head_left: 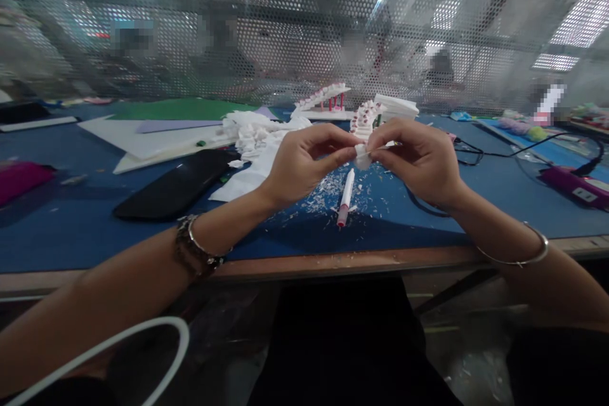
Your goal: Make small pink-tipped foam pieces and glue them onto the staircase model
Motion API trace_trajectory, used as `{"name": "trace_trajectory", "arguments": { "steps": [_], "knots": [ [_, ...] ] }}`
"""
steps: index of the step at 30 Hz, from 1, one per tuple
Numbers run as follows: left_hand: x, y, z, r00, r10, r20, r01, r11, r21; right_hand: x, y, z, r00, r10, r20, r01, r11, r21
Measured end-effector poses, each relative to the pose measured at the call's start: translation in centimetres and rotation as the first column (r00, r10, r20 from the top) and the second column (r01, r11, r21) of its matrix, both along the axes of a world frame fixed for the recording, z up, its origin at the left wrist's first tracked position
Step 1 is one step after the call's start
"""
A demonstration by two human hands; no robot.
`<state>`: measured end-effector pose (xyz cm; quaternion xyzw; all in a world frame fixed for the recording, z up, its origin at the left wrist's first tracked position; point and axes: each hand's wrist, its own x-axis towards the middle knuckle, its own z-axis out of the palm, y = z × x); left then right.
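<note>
Between my fingertips, above the blue table, is a small white piece (362, 157) that looks like paper or thin foam. My left hand (309, 158) pinches its left side, and my right hand (416, 155) pinches its right side. Just below lies a white marker (347, 196) with a reddish end, among scattered white shreds (318, 196). Directly behind my fingers stands a curved, stepped white model (365, 115) with dark red spots; my hands hide its lower part. A heap of crumpled white pieces (252, 133) sits beyond my left hand.
A black, smooth, flat object (176, 187) lies to the left. White and green sheets (185, 109) are behind it. Farther back stands a sloped white model on red posts (333, 101). A purple power strip (573, 187) with black cables is at right. Perforated metal screening (295, 32) rises behind the table.
</note>
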<state>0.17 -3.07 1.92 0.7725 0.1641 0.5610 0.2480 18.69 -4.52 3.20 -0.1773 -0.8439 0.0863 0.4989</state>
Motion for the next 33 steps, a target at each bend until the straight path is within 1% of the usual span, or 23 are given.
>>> {"name": "trace_trajectory", "arguments": {
  "steps": [3, 5, 7, 9, 10, 13, 14, 18, 21, 24, 27, 31, 33],
  "knots": [
    [0.26, -0.22, -0.03, 0.996, -0.057, 0.075, 0.061, 0.996, -0.059, -0.15, 0.01, -0.23, 0.999, 0.041, -0.034, -0.043, 0.999, -0.033],
    [0.33, -0.52, 0.08, 0.996, -0.045, 0.072, 0.050, 0.996, -0.067, -0.23, 0.11, -0.40, 0.995, 0.081, -0.062, -0.085, 0.995, -0.059],
    [0.30, -0.83, 0.22, 0.999, 0.008, 0.035, -0.007, 0.999, -0.036, -0.26, 0.21, -0.52, 0.992, 0.097, -0.085, -0.103, 0.992, -0.073],
    [0.21, -0.99, 0.27, 0.999, 0.049, -0.006, -0.049, 0.999, 0.013, -0.26, 0.26, -0.54, 0.992, 0.085, -0.097, -0.092, 0.993, -0.071],
    [0.16, -0.97, 0.23, 0.999, 0.047, -0.025, -0.046, 0.998, 0.032, -0.25, 0.27, -0.53, 0.992, 0.077, -0.098, -0.084, 0.994, -0.064],
    [0.06, -0.68, -0.07, 0.998, -0.038, -0.055, 0.042, 0.997, 0.071, -0.22, 0.27, -0.43, 0.993, 0.075, -0.094, -0.078, 0.996, -0.038],
    [0.05, -0.59, -0.18, 0.997, -0.043, -0.057, 0.047, 0.996, 0.074, -0.21, 0.25, -0.40, 0.993, 0.073, -0.090, -0.077, 0.996, -0.034],
    [0.03, -0.68, -0.32, 0.995, 0.040, -0.093, -0.035, 0.998, 0.051, -0.25, 0.17, -0.37, 0.996, 0.057, -0.065, -0.059, 0.998, -0.033],
    [-0.02, -0.85, -0.24, 0.992, 0.060, -0.111, -0.051, 0.996, 0.077, -0.28, 0.11, -0.42, 0.998, 0.047, -0.047, -0.048, 0.998, -0.032],
    [-0.11, -0.67, -0.21, 0.996, 0.033, -0.081, -0.023, 0.992, 0.127, -0.28, 0.07, -0.42, 0.998, 0.042, -0.038, -0.043, 0.999, -0.032],
    [-0.21, -0.40, -0.11, 0.997, 0.002, -0.081, 0.009, 0.991, 0.135, -0.19, 0.01, -0.33, 0.998, 0.055, -0.022, -0.055, 0.998, -0.031],
    [-0.12, -0.48, 0.21, 0.995, -0.063, -0.074, 0.069, 0.994, 0.084, 0.05, 0.07, -0.14, 0.998, 0.064, 0.003, -0.064, 0.998, -0.027],
    [0.01, -0.64, 0.37, 0.994, -0.076, -0.078, 0.079, 0.996, 0.035, 0.19, 0.25, -0.08, 0.998, 0.067, 0.004, -0.067, 0.998, -0.015]
  ]
}}
